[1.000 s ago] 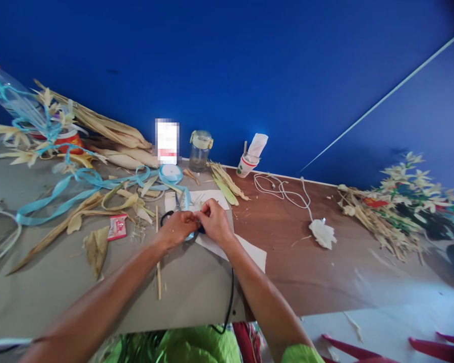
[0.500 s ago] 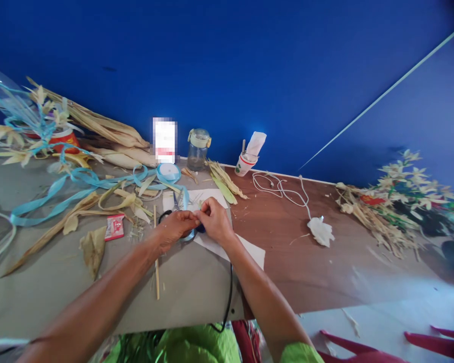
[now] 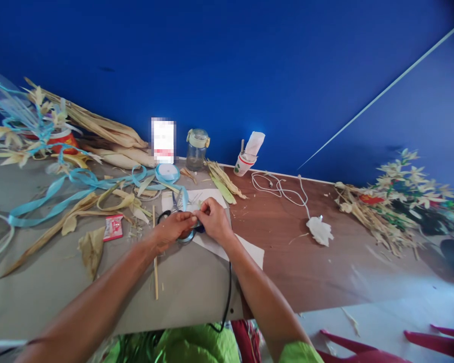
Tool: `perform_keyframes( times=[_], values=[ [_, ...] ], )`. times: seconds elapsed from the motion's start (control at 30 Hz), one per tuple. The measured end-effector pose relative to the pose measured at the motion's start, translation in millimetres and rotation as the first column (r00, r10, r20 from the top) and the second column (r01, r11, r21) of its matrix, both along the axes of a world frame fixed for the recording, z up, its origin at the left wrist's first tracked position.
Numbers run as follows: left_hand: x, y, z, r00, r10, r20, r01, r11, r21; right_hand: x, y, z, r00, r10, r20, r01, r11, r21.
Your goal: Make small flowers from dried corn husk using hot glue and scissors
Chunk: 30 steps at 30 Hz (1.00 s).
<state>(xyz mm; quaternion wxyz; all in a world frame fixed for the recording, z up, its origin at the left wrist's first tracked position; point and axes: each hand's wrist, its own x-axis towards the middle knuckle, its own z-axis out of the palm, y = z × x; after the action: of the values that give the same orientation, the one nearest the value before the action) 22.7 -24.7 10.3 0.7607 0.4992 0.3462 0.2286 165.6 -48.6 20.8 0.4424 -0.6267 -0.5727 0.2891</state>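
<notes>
Grip: on both left hand and right hand, thumb and forefinger are pressed together, the two sets of fingertips meeting; whatever lies between is too small to make out. From the left, one clear bottle, cut off by the edge, is strung with blue strands. One red container stands beside it, partly hidden by pale husk blooms, too tangled to count. Blue ribbon loops over the bench. One red packet and one thin stick lie singly. One upright bright panel is pixelated, unreadable. One ribbon spool lies before it. One pair of scissors lies just beyond the left hand, which partly covers its handles. One lidded jar stands against the wall. White paper shows on two sides of the hands; whether one sheet or two cannot be told. Further right: one tilted cup, one white cable, one crumpled white wad, and one heap of husk flowers, its far end indistinct.
</notes>
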Motion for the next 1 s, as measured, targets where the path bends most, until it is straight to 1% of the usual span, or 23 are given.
perform_keyframes(
  times=[0.07,0.2,0.37,0.47,0.6,0.67,0.7,0.8,0.87,1.0],
  values=[
    [-1,2,-0.1,1.000,0.008,-0.004,-0.008,1.000,-0.011,0,0,0.0,1.000,0.018,-0.007,-0.018,1.000,-0.005],
    [1,2,-1.5,0.998,0.033,-0.061,-0.034,0.999,-0.022,-1,0,-0.1,1.000,0.022,-0.006,-0.022,0.999,-0.024],
    [1,2,-3.6,0.997,0.058,-0.050,-0.060,0.997,-0.043,0,1,-2.8,1.000,0.025,-0.008,-0.025,1.000,-0.004],
    [-1,1,0.9,0.997,0.064,-0.038,-0.065,0.998,-0.027,0,1,-1.7,0.995,0.031,-0.093,-0.033,0.999,-0.023],
    [-4,1,8.0,0.996,0.084,0.031,-0.083,0.996,-0.018,0,-2,5.7,0.968,0.088,-0.235,-0.106,0.992,-0.064],
    [-4,2,8.2,0.988,0.136,0.071,-0.136,0.991,-0.001,1,-4,8.7,0.965,0.101,-0.243,-0.118,0.992,-0.054],
    [-3,3,7.4,0.980,0.179,0.089,-0.181,0.983,0.017,2,-5,9.3,0.967,0.099,-0.234,-0.113,0.993,-0.043],
    [-3,5,3.7,0.945,0.309,0.111,-0.319,0.943,0.096,5,-5,7.2,0.970,0.095,-0.222,-0.104,0.994,-0.026],
    [-2,5,1.8,0.931,0.349,0.103,-0.361,0.921,0.143,6,-5,3.9,0.965,0.099,-0.241,-0.110,0.993,-0.032],
    [0,3,1.5,0.920,0.389,0.052,-0.389,0.889,0.243,1,-5,-0.8,0.965,0.066,-0.253,-0.079,0.996,-0.040]
  ],
)
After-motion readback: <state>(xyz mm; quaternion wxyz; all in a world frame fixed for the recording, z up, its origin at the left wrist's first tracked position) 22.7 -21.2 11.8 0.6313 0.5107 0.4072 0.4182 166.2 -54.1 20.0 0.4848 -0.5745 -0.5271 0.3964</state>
